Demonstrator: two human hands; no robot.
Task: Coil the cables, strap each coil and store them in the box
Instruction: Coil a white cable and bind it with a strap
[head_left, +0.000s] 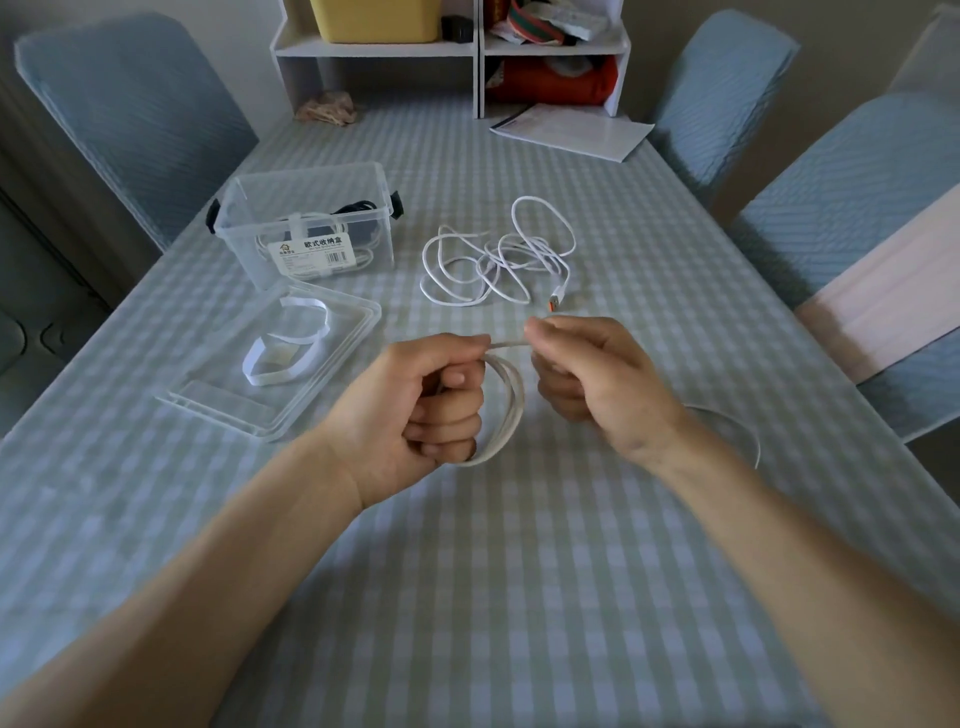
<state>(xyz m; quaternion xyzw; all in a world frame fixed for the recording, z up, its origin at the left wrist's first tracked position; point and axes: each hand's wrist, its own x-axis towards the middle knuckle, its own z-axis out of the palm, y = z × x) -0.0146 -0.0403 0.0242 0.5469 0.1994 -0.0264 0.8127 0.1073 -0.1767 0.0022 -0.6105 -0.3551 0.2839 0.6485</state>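
left hand (431, 400): grip curled round white cable coil (506, 410), loops partly hidden by fingers | right hand (587, 374): grip pinches the cable's strand, tail hidden behind wrist | loose cable (498, 254) tangled on surface (519, 571) | box (306, 228): contents blurred | straps (285, 348) on lid (275, 364)

We are looking at a checked tablecloth (519, 571) showing a smooth, slightly sheeny weave. On it the box (311, 228) is looking like clear, glossy plastic with a matt paper label; just in front of the box its lid (332, 364) is showing the same clear plastic, carrying flat white straps (283, 358) that are looking like matt fabric. Right of the box, the loose cable (498, 254) is wearing a smooth white plastic sheath. Chairs (135, 119) behind the box are wearing ribbed, matt cloth covers
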